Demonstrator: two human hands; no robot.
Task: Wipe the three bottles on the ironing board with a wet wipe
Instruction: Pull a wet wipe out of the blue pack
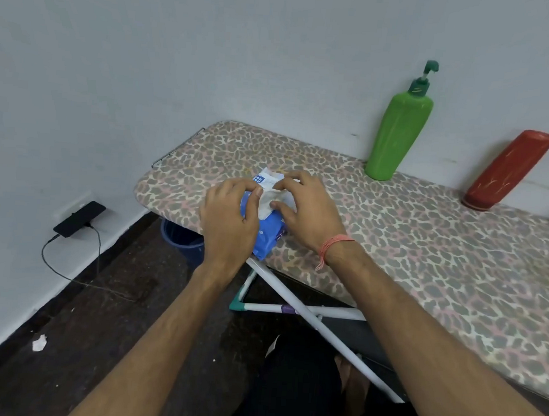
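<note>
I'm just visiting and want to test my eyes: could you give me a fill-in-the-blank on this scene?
1. The pump bottle is coloured ___.
2. The red bottle leans against the ___.
3. Both hands work at a blue pack of ___ on the ironing board.
4. The thread band is on the ___ wrist.

Missing: green; wall; wipes; right

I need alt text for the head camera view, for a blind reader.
Two hands draw a white wet wipe from a blue wipe pack on a leopard-print ironing board. Behind stand a green pump bottle and a red bottle, by the wall.
</note>
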